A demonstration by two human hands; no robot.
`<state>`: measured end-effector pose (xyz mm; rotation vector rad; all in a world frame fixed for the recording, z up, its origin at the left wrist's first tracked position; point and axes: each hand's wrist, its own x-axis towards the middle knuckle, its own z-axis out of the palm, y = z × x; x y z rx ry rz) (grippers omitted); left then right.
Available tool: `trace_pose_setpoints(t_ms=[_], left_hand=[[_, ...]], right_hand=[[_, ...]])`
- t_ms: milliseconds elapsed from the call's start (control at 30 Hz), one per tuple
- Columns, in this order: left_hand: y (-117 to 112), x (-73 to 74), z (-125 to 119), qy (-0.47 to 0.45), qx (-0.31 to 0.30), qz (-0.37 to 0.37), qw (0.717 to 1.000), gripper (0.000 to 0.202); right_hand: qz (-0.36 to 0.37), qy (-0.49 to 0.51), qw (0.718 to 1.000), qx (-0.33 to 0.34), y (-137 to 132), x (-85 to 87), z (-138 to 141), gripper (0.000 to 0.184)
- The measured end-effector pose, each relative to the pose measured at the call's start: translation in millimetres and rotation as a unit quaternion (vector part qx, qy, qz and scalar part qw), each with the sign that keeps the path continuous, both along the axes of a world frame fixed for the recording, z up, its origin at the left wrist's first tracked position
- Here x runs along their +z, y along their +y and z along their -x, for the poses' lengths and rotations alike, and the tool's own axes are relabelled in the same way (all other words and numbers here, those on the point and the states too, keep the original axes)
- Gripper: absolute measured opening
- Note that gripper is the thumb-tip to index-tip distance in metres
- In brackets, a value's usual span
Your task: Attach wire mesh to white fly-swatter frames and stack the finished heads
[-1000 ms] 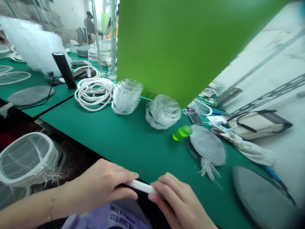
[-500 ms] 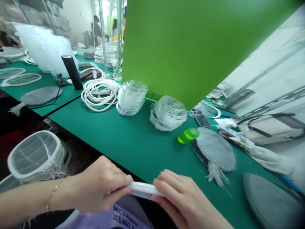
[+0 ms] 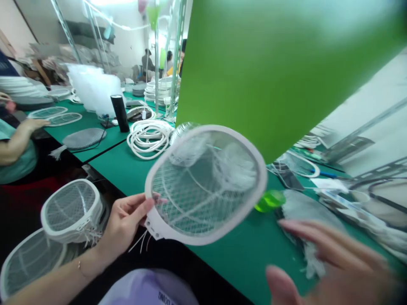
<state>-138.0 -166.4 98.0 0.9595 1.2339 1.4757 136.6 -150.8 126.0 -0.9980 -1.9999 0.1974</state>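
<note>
My left hand (image 3: 127, 218) grips the lower left rim of a white oval racket frame with wire mesh (image 3: 206, 184), held up tilted above the green table (image 3: 133, 167); loose wires hang from its base. My right hand (image 3: 333, 262) is blurred at the lower right, fingers stretched out and apart, holding nothing, over a grey mesh stack (image 3: 305, 212). A small green translucent piece (image 3: 270, 200) lies on the table behind the frame's right edge.
A stack of finished mesh frames (image 3: 71, 209) sits at my lower left. White cable coils (image 3: 149, 135), a black cylinder (image 3: 120, 112) and clear plastic stacks lie farther back. A large green panel (image 3: 270, 72) hangs ahead. Another person's arm (image 3: 17, 140) rests at the far left.
Both hands were pressing a white frame edge-on at the table's near edge. Now the left hand has lifted the frame up flat-faced, and the right hand has let go and swung right.
</note>
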Motion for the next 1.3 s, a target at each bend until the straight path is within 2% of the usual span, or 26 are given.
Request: trace_pose_setpoints(t_ms=[33,67,100,167,200,300,367,467,533,667,833,967,1033,1067,1133,1200,1300], left_hand=[[-1,-6.8,-1,-0.087,0.063,0.029,0.994,0.023],[-1,-13.2,-3,-0.16,0.104,0.054,0.98,0.021],[-2,-18.9,-7,-0.215,0.128,0.076,0.965,0.018],[-5,-28.0,-16,-0.284,0.137,0.114,0.942,0.008],[-8,-31.5,-20,-0.302,0.13,0.129,0.935,0.004],[-20,-38.3,-25,-0.309,0.11,0.143,0.934,0.005],[-30,-39.5,-21,-0.284,0.091,0.145,0.943,0.015],[-46,-36.6,-5,-0.252,0.044,0.161,0.953,0.03],[-57,-33.0,8,-0.25,0.036,0.145,0.957,0.035],[-80,-26.3,33,-0.251,0.125,0.07,0.958,0.035],[-108,-23.6,46,-0.243,0.23,0.029,0.942,0.038],[-124,-31.0,50,-0.196,0.285,-0.012,0.938,0.037],[-134,-39.2,66,-0.168,0.346,-0.018,0.923,0.036],[-142,-44.4,80,-0.154,0.394,-0.016,0.906,0.035],[-163,-57.2,118,-0.128,0.522,-0.001,0.844,0.03],[-188,-74.8,161,-0.12,0.579,0.024,0.806,0.016],[-221,-111.4,208,-0.119,0.614,0.111,0.773,0.019]], right_hand=[[0.038,0.043,0.998,-0.023,-2,-12.1,8,0.03],[0.1,0.068,0.993,-0.006,-2,-25.1,20,0.028],[0.174,0.092,0.98,0.024,-2,-37.7,35,0.035],[0.311,0.148,0.935,0.084,0,-58.5,69,0.051],[0.358,0.179,0.911,0.094,1,-65.6,85,0.055],[0.437,0.242,0.861,0.097,2,-72.2,118,0.059],[0.452,0.24,0.852,0.111,0,-68.0,126,0.061],[0.443,0.207,0.858,0.154,-6,-59.0,134,0.061],[0.435,0.201,0.857,0.191,-11,-55.2,144,0.061],[0.446,0.197,0.832,0.264,-19,-50.7,174,0.06],[0.481,0.123,0.776,0.388,-29,-42.8,206,0.052],[0.489,0.088,0.75,0.437,-37,-44.5,225,0.052],[0.487,0.068,0.731,0.473,-34,-48.9,231,0.05],[0.484,0.062,0.726,0.484,-30,-52.0,231,0.051],[0.475,0.075,0.742,0.467,-16,-60.3,229,0.056],[0.47,0.104,0.78,0.4,3,-71.3,222,0.06],[0.455,0.122,0.826,0.308,34,-91.4,211,0.058]])
